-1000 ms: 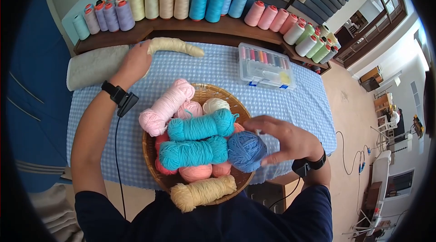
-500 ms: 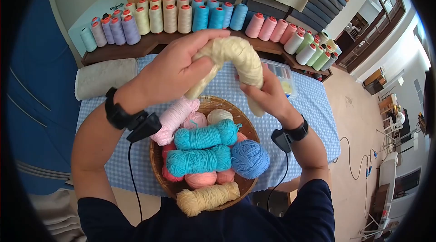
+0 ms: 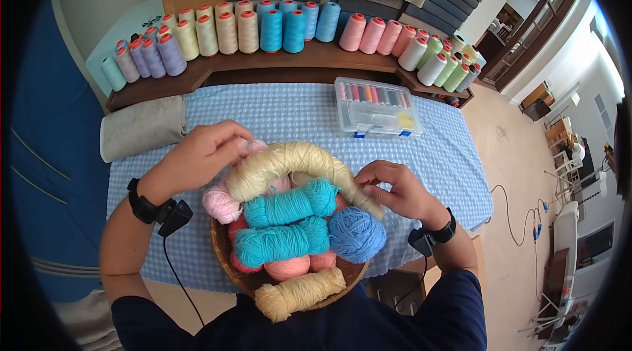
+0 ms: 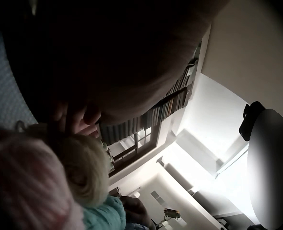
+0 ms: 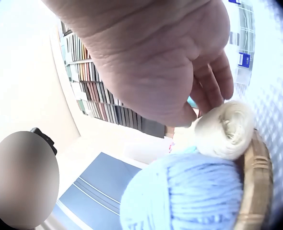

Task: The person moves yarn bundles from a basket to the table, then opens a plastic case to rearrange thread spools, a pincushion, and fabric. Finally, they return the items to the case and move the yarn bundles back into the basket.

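A long cream skein (image 3: 289, 159) lies arched across the back of the yarn in a round wicker basket (image 3: 224, 257), over a pink skein (image 3: 222, 205). My left hand (image 3: 196, 157) touches the yarn near its left end with loosely bent fingers; in the left wrist view the fingertips rest by the cream skein (image 4: 86, 167). At its right end, my right hand (image 3: 403, 194) hovers close with relaxed fingers, above a blue ball (image 3: 357, 234). The right wrist view shows the fingers beside the cream skein's end (image 5: 223, 132); contact is unclear. Two turquoise skeins (image 3: 283, 243) fill the middle.
Behind the basket, a clear box of small spools (image 3: 375, 110) and a folded grey cloth (image 3: 145, 128) lie on the checked tablecloth (image 3: 263, 110). Thread cones (image 3: 271, 31) line the curved shelf (image 3: 296, 61) at the back. A yellow skein (image 3: 299, 293) overlaps the basket's near rim.
The cream skein went from the table's back left, through the air in both hands, down onto the basket's yarn. Both hands have loosened around it, one at each end.
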`<state>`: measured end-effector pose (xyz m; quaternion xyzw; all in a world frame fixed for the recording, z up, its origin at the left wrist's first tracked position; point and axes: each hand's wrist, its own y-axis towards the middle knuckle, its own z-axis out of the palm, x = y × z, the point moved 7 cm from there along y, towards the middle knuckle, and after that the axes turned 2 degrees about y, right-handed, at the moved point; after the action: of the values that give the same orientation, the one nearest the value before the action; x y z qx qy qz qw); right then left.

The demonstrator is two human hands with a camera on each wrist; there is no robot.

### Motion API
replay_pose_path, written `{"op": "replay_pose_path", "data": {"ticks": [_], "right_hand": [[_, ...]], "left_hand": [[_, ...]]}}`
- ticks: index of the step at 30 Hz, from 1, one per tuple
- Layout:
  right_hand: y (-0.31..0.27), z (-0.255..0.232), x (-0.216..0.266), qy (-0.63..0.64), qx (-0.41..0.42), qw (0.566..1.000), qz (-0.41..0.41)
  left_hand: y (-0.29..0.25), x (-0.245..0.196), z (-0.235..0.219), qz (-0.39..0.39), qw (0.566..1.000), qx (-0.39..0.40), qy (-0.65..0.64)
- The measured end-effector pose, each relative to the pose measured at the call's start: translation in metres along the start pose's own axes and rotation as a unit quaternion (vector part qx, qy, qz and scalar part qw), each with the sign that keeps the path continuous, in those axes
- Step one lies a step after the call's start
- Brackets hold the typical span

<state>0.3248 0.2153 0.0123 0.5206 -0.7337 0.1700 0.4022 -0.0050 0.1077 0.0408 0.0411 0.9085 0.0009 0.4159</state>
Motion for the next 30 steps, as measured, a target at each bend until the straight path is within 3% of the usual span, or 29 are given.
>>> {"op": "replay_pose_path", "data": {"ticks": [1,3,4,5,6,7,8,11,14,18,19,20,22,24,26,28,30], "right_hand": [[-0.004,0.002,0.0,0.0,-0.002,1.0,-0.002],[-0.021,-0.005,-0.023,0.033,-0.137,0.979,0.147],[-0.029,-0.003,-0.025,0.035,-0.14,0.979,0.144],[-0.038,0.002,-0.033,0.05,-0.111,0.976,0.179],[-0.045,0.009,-0.04,0.064,-0.08,0.972,0.213],[-0.054,0.022,-0.044,0.142,-0.024,0.947,0.289],[-0.053,0.024,-0.036,0.145,-0.027,0.946,0.287],[-0.049,0.036,-0.023,0.217,-0.031,0.938,0.268],[-0.048,0.035,-0.036,0.224,-0.093,0.926,0.291],[-0.039,0.006,-0.072,0.244,-0.151,0.924,0.253],[-0.04,-0.019,-0.085,0.062,-0.218,0.946,0.231],[-0.04,-0.043,-0.091,-0.121,-0.277,0.931,0.203],[-0.038,-0.08,-0.101,-0.294,-0.351,0.872,0.173],[-0.042,-0.111,-0.147,-0.317,-0.396,0.836,0.211],[-0.04,-0.132,-0.175,-0.323,-0.404,0.823,0.235],[-0.035,-0.14,-0.209,-0.231,-0.367,0.853,0.29],[-0.028,-0.14,-0.228,-0.207,-0.341,0.867,0.299]], "left_hand": [[-0.003,0.013,-0.006,-0.013,0.998,-0.04,-0.041],[-0.012,0.054,0.001,-0.033,0.998,-0.058,-0.01],[-0.018,0.077,0.006,-0.054,0.996,-0.075,0.019],[-0.028,0.108,0.024,-0.132,0.981,-0.036,-0.136],[-0.034,0.114,0.027,-0.131,0.982,-0.034,-0.131],[-0.039,0.116,0.038,-0.145,0.978,0.029,-0.15],[-0.045,0.116,0.047,-0.158,0.968,0.092,-0.169],[-0.055,0.086,0.063,-0.136,0.944,0.165,-0.251],[-0.06,0.104,0.074,-0.109,0.928,0.178,-0.307],[-0.067,0.082,0.073,-0.065,0.941,0.138,-0.302],[-0.071,0.088,0.073,-0.088,0.935,0.103,-0.329],[-0.072,0.089,0.074,-0.085,0.936,0.105,-0.326],[-0.077,0.098,0.068,-0.119,0.906,0.032,-0.405],[-0.08,0.107,0.066,-0.123,0.89,-0.006,-0.439],[-0.081,0.108,0.051,-0.123,0.878,-0.098,-0.452],[-0.079,0.126,0.051,-0.124,0.887,-0.135,-0.424],[-0.084,0.155,0.046,-0.165,0.868,-0.195,-0.426]]}}
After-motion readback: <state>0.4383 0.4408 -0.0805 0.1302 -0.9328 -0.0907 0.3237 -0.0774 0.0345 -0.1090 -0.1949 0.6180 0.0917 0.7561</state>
